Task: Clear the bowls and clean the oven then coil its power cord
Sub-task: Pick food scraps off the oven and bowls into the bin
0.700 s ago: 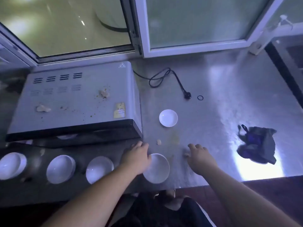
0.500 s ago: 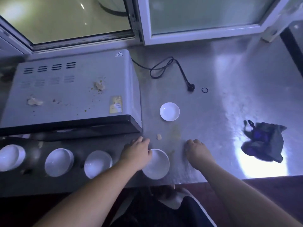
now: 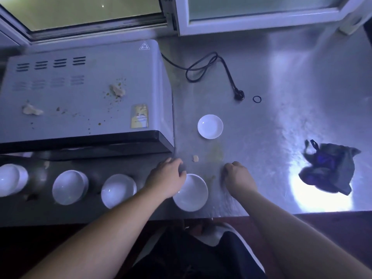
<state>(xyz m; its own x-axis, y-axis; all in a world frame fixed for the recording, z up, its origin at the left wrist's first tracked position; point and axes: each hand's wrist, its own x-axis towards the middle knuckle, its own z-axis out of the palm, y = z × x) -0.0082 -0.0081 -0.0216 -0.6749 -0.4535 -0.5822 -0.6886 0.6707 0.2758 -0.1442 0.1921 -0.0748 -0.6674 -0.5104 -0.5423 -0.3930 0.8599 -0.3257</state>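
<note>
- Risk 1: nearest bowl [image 3: 191, 193] sits right at the front edge of the steel counter [image 3: 271, 148]; a clumsy lift or nudge from the left hand [image 3: 167, 177] could tip it off onto the floor.
- Risk 2: 4 bowls line the front edge; the next bowl [image 3: 118, 190] is just beside the one in hand, so sliding sideways could knock them together & chip.
- Risk 3: food bits on the counter, e.g. a crumb [image 3: 195, 158] btw the 2 hands, plus crumbs on the oven [image 3: 84, 93] top; stacking bowls over debris could smear it or make the stack wobble.
- Risk 4: power cord [image 3: 211, 67] lies in a loose loop behind the small dish [image 3: 210, 126], plug end near a small black ring [image 3: 257, 99]; dragging things back there could snag it.
- Left hand grip: fingers curled down over the far-left rim of the nearest bowl, touching it. Looks like a light hold on the rim, but whether the thumb is under it is hidden, so a firm hold is only a guess.
- Right hand [image 3: 238, 175]: knuckles up, fingers curled under, resting on the counter just right of that bowl, not touching it. Can't tell if it pinches a crumb; nothing visible in it.
- Dark cloth [image 3: 330, 168] lies well apart at right, untouched; oven cleaning not yet begun.
</note>
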